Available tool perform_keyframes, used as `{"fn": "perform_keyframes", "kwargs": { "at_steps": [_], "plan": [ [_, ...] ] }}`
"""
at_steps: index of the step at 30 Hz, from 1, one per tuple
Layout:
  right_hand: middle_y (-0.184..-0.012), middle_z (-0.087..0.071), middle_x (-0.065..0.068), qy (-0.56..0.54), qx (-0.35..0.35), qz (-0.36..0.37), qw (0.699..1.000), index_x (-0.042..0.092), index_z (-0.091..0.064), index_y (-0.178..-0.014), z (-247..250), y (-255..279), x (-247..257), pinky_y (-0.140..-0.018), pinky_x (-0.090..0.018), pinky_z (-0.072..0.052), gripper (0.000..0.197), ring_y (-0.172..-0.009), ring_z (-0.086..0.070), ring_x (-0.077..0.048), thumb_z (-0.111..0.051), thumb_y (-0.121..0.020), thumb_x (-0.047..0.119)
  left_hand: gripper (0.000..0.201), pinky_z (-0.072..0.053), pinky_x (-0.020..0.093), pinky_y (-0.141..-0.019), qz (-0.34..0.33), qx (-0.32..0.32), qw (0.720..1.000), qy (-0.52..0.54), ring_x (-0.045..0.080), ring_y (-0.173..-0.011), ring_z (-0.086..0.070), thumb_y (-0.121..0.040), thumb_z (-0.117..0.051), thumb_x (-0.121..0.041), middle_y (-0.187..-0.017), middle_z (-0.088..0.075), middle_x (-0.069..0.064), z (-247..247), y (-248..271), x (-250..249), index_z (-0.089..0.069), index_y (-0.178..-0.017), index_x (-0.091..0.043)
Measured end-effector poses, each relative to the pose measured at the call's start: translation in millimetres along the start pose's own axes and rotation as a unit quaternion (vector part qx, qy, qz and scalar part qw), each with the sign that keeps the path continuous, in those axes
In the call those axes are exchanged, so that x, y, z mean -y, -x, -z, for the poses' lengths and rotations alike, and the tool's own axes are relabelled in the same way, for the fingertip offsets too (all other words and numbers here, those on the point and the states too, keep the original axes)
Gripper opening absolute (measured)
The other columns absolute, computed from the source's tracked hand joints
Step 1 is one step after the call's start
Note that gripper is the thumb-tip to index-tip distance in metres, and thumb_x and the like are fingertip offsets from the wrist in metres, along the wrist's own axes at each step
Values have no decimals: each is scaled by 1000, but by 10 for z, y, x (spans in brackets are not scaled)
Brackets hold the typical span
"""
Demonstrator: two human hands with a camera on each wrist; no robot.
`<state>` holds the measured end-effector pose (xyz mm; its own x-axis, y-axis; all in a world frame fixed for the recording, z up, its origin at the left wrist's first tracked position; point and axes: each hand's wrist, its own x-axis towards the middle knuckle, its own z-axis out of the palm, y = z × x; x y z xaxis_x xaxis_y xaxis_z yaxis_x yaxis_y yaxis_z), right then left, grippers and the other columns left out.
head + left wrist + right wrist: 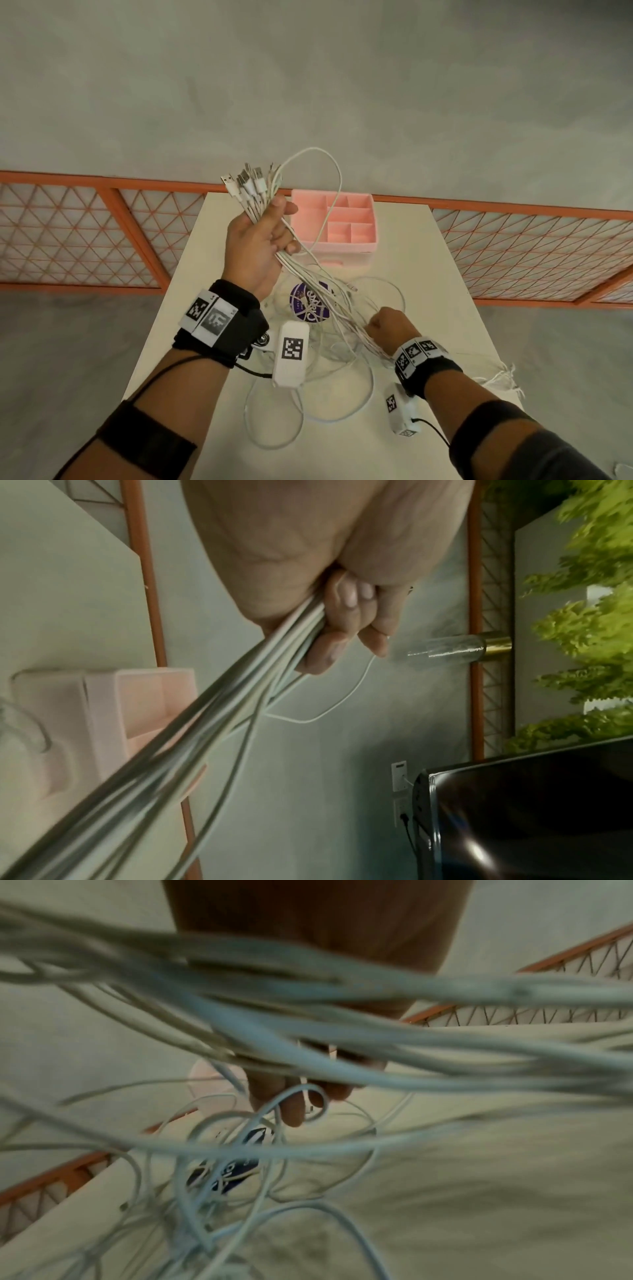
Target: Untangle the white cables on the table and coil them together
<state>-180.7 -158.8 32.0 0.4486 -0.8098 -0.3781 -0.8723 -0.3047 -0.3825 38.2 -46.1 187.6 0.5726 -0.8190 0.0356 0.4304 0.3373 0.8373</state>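
Note:
My left hand (pixel 263 236) is raised above the table and grips a bundle of white cables (pixel 320 277) just below their USB plugs (pixel 248 181), which fan out above the fist. In the left wrist view the left hand (pixel 342 631) has its fingers curled round the cables (pixel 219 710). The strands run taut, down and to the right, to my right hand (pixel 388 325), which holds them in a fist low over the table. In the right wrist view blurred cables (pixel 342 1042) cross the right hand (pixel 298 1093). Loose loops (pixel 308 394) lie on the white table (pixel 445 274).
A pink compartment organizer (pixel 337 222) stands at the table's far end, close to the raised bundle. A purple round label (pixel 310 301) lies under the loops. An orange lattice railing (pixel 531 246) runs behind the table. A few cable ends hang off the right edge (pixel 507 375).

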Motion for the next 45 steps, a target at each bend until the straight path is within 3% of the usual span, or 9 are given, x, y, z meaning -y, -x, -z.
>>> {"fn": "perform_keyframes", "kwargs": {
  "at_steps": [3, 8, 13, 19, 26, 28, 35, 42, 45],
  "plan": [
    [-95, -65, -7, -23, -59, 17, 998, 17, -68, -85, 87, -49, 0, -82, -32, -51, 16, -95, -60, -24, -66, -89, 33, 25, -36, 27, -52, -16, -3, 999, -27, 10, -46, -25, -99, -58, -23, -50, -23, -6, 24, -22, 62, -67, -84, -6],
    [-66, -69, -2, -201, -48, 102, 973, 15, -69, -69, 539, -10, 411, -62, -27, -49, 23, -57, -60, -12, -71, -88, 29, 22, -38, 28, -53, -17, -1, 993, -117, 11, -46, -27, -98, -60, -22, -46, -33, -11, 55, -5, 292, -68, -86, -6],
    [-75, -69, -17, -444, -42, 181, 876, 1, -66, -77, 972, 186, 866, -55, -30, -50, 18, -57, -61, -24, -65, -93, 10, 19, -41, 29, -54, -1, -22, 980, -197, 11, -43, -34, -95, -66, -22, -46, -34, -8, 92, 32, 520, -74, -91, -5],
    [-80, -68, -18, -550, -46, 248, 796, -1, -62, -82, 1253, 309, 1208, -59, -32, -51, 20, -60, -62, -26, -57, -98, 10, 33, -42, 35, -57, 25, 39, 974, -221, 13, -44, -38, -82, -74, -41, -63, -55, 9, 129, 95, 713, -76, -98, -12],
    [-82, -64, -16, -638, -94, 254, 721, 3, -57, -79, 1296, 280, 1332, -57, -29, -48, 22, -59, -60, -22, -55, -99, 11, 12, -44, 38, -61, 51, 24, 957, -285, 11, -42, -39, -92, -69, -18, -48, -55, -14, 189, 119, 721, -76, -90, -9],
    [-83, -65, -15, -629, -99, 242, 732, 1, -61, -86, 1190, 274, 1289, -59, -30, -50, 13, -62, -62, -24, -59, -96, 9, 14, -45, 38, -62, 48, 11, 958, -283, 10, -43, -40, -92, -68, -17, -44, -52, -15, 200, 113, 683, -76, -93, -5],
    [-73, -65, -7, -472, -75, 189, 858, 1, -64, -86, 407, 338, 1107, -63, -39, -54, 11, -60, -62, -19, -72, -86, 8, 20, -38, 32, -58, 43, 15, 980, -192, 13, -44, -33, -95, -65, -22, -45, -31, -7, 127, 9, 507, -75, -90, -5],
    [-67, -65, 9, -339, -40, 190, 920, 16, -73, -79, 192, 261, 940, -62, -19, -44, 6, -55, -53, 0, -72, -84, 13, 23, -37, 30, -53, 71, 47, 989, -124, 13, -46, -26, -96, -62, -22, -50, -22, -6, -4, 74, 379, -72, -94, -2],
    [-66, -64, 11, -278, -15, 198, 940, 23, -73, -78, 159, 247, 850, -62, -18, -43, 7, -56, -52, 1, -72, -84, 22, 21, -37, 27, -51, 76, 62, 990, -101, 13, -49, -23, -97, -61, -22, -53, -20, -4, -49, 102, 338, -72, -93, -4]
  ]
}}
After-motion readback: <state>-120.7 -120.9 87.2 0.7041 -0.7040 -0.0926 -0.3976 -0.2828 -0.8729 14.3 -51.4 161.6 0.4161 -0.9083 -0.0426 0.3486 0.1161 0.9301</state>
